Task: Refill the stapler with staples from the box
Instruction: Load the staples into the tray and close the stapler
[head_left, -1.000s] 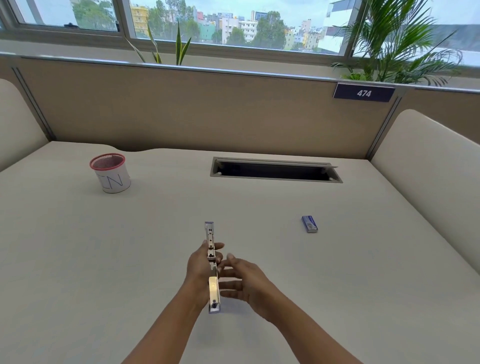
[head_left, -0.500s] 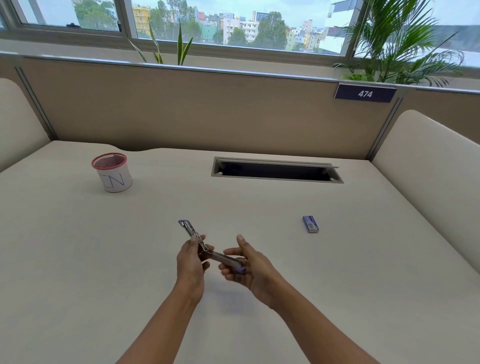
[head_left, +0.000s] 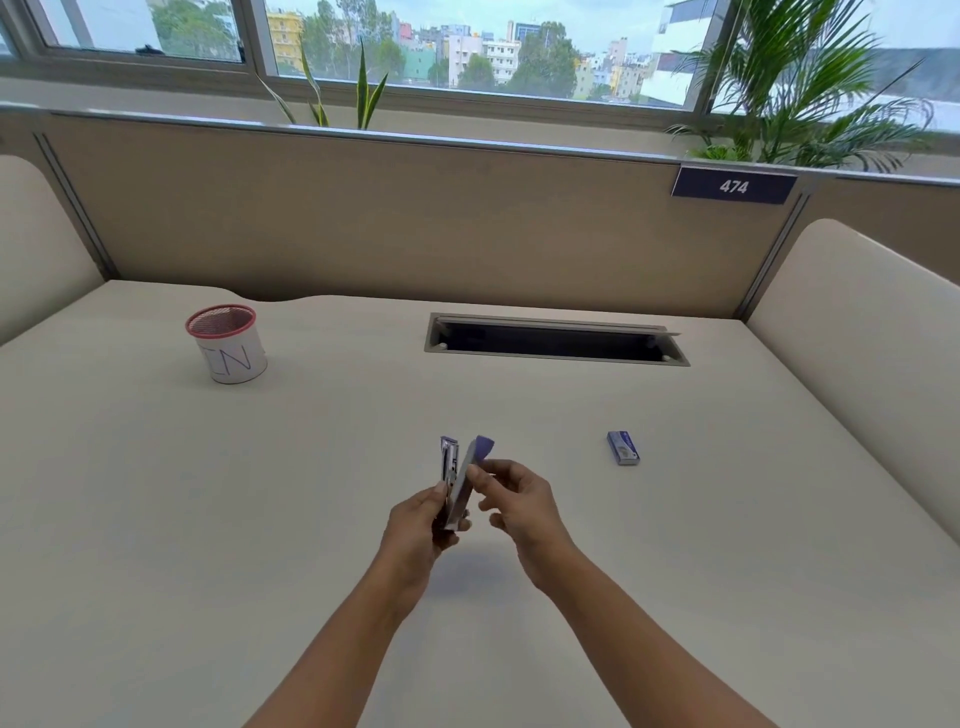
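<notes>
A small purple and silver stapler is held above the desk's middle, its two halves hinged into a narrow V that points away from me. My left hand grips its hinge end from the left. My right hand touches the purple-tipped top half with thumb and forefinger. A small blue staple box lies flat on the desk, to the right of and beyond my right hand, apart from both hands.
A white cup with a red mesh rim stands at the back left. A long cable slot is cut into the desk near the partition. Padded dividers rise on both sides.
The stapler was spread out nearly flat between both hands. Now its top half is folded up toward the base, and the whole stapler points away from me again.
</notes>
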